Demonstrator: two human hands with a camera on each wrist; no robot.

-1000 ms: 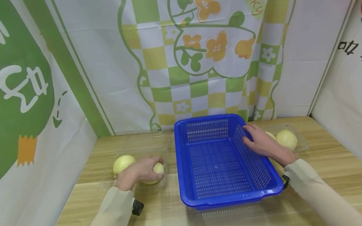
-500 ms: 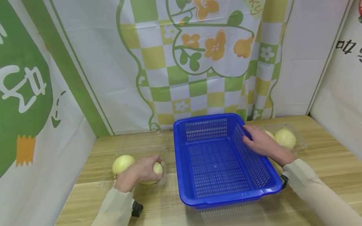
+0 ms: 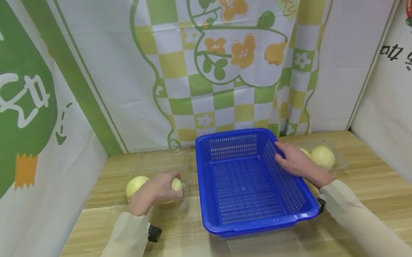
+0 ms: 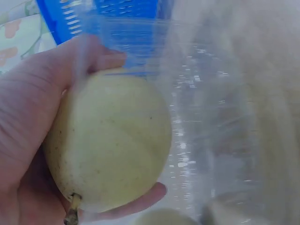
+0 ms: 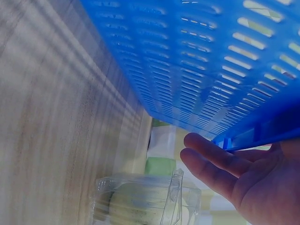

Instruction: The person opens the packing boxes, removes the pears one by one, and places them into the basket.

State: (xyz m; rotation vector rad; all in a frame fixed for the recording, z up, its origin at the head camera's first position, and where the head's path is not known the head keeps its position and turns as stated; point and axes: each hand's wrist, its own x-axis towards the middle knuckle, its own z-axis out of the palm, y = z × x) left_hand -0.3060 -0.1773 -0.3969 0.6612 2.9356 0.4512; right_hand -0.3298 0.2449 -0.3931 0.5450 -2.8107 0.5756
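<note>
My left hand point(image 3: 157, 190) grips a pale yellow pear point(image 4: 112, 140) at the left of the table. Its thumb and fingers wrap round the fruit, whose stem shows in the left wrist view. A clear plastic box point(image 4: 187, 117) lies around and beside this pear. Another pear point(image 3: 136, 184) sits to the left, partly behind the hand. In the middle, a blue perforated basket point(image 3: 244, 185) stands with nothing inside. My right hand point(image 3: 297, 161) holds its right rim, with fingers point(image 5: 211, 161) along the outside.
Right of the basket, another clear box point(image 5: 183, 201) holds pears point(image 3: 323, 157), partly hidden by my right arm. A printed curtain point(image 3: 223, 112) hangs at the table's back edge, and white cloth walls point(image 3: 405, 122) close in both sides.
My left hand and the pear in it have risen slightly. The right hand keeps its place on the basket rim. The head view has shifted a little.
</note>
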